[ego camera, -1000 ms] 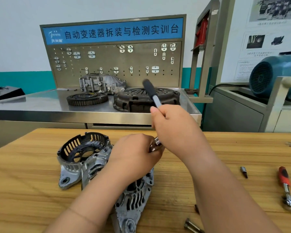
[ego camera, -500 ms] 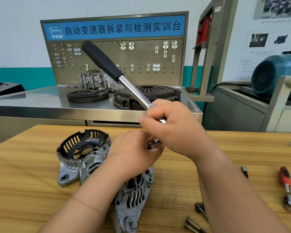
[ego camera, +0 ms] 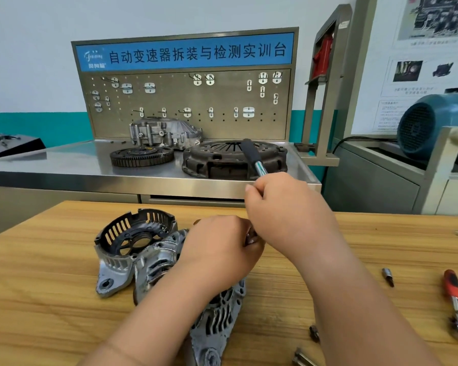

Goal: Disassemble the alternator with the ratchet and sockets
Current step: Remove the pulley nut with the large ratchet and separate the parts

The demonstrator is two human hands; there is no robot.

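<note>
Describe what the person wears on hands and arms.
Nothing shows. The left hand and right hand are bare: no gloves, rings or watch in view. The left forearm and right forearm are bare too, with no sleeve showing down to the picture's bottom edge.

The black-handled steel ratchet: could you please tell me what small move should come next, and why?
Probably a short leftward sweep of the black-handled steel ratchet. The right hand grips its shank, the handle tilts up and away, and its head is down at the grey cast-metal alternator, which the left hand grips and steadies, so the tool looks seated for a stroke.
</note>
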